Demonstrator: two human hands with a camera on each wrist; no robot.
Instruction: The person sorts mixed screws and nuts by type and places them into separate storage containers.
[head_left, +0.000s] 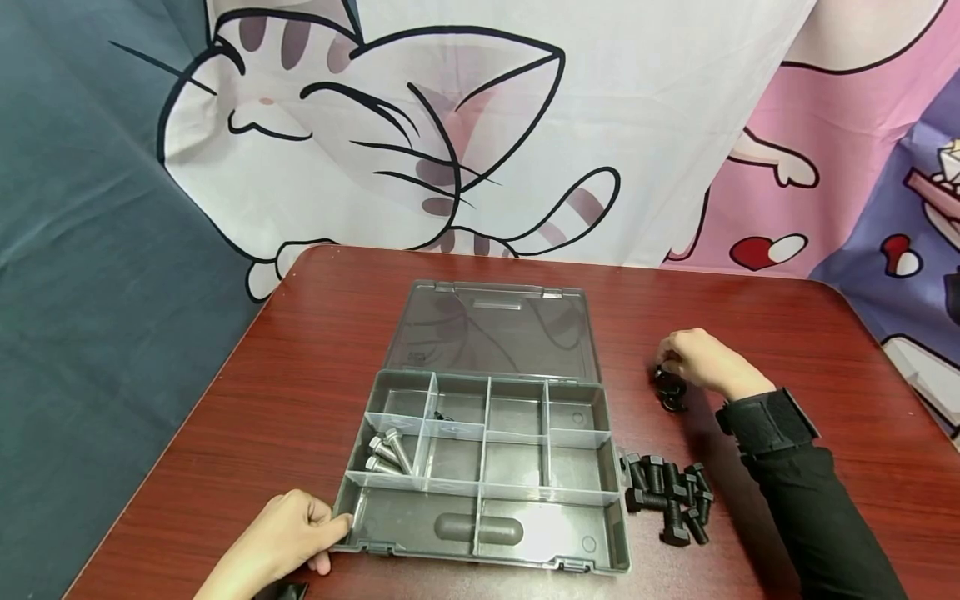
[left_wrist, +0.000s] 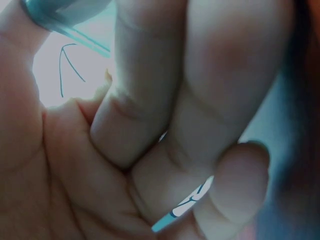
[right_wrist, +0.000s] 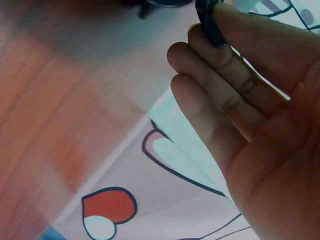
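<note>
Small black part (right_wrist: 212,27) is in the right hand (head_left: 701,358), pinched between thumb and fingertips. In the right wrist view it shows as a narrow dark strip, cut off at the top, so exact shape can't be told. Its long axis there runs roughly along the line of the thumb-finger gap, not flat in the palm.

Directly under that hand: a small heap of black pieces (head_left: 670,387) on the bench (head_left: 757,333), at least one ring-like.

Key relation: the open box (head_left: 555,521) lies left of the right hand and nearer the person, long side across the bench. Right hand is off its far-right corner, well apart. Left hand (head_left: 281,533) is the nearer one, thumb and curled fingers clamped on the box's near-left corner.

Lid (head_left: 495,337) folded back flat, away from the person. Silver bolts (head_left: 399,452) sit in the leftmost middle-row compartment; small dark bits (head_left: 442,416) in the back row, second from left.

Black bolts (head_left: 672,493) piled just beside the box's right wall, between it and the right sleeve (head_left: 817,508). Printed cloth (head_left: 300,192) hangs behind the bench.
</note>
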